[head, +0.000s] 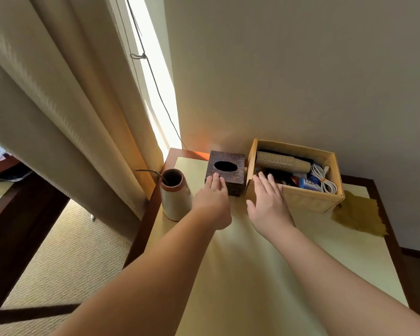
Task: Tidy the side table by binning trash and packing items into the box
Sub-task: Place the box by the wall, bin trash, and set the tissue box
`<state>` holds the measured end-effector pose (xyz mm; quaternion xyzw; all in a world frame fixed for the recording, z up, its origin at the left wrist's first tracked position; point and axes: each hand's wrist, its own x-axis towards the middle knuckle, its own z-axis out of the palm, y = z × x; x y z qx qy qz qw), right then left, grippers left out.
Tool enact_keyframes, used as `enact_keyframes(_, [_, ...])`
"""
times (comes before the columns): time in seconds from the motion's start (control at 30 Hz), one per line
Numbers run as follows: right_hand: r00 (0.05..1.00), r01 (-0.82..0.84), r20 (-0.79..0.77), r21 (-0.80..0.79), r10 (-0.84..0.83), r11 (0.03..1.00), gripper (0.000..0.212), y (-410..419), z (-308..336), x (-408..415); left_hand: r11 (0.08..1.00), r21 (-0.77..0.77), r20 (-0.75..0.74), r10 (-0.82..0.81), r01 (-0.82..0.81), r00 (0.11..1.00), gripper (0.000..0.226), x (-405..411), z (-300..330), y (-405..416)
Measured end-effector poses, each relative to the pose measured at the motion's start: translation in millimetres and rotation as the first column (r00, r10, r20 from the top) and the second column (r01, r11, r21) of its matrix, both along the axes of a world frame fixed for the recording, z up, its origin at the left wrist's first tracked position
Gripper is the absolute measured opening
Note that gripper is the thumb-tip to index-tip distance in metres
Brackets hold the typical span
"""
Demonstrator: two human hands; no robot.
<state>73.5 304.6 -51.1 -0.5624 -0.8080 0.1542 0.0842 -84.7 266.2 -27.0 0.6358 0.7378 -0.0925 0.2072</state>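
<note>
A light wooden box (308, 198) stands at the back of the side table (252, 275). It holds a stack of paper cups (279, 162), a coiled white cable (323, 179) and small packets. My right hand (269, 204) is flat and open against the box's front left corner, fingers apart. A dark carved tissue box (228, 166) sits just left of the wooden box. My left hand (212, 202) rests with its fingertips on the tissue box's front top edge, holding nothing.
A cream and brown vase (175, 197) with a dry stem stands at the table's left edge. A yellow-brown cloth (359, 214) lies right of the wooden box. A curtain (70, 117) hangs on the left, and the wall is right behind the table.
</note>
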Motion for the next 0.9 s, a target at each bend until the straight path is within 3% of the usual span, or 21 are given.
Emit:
enact_keyframes(0.27, [0.971, 0.073, -0.230, 0.054, -0.059, 0.996, 0.062, -1, -12, -2, 1.000, 0.020, 0.025, -0.021, 0.020, 0.999, 0.097, -2, -3, 10])
enact_keyframes(0.9, [0.968, -0.027, -0.251, -0.069, 0.009, 0.997, 0.066, 0, 2, 11, 1.000, 0.025, 0.132, 0.015, -0.018, 0.991, 0.094, -8, 1, 4])
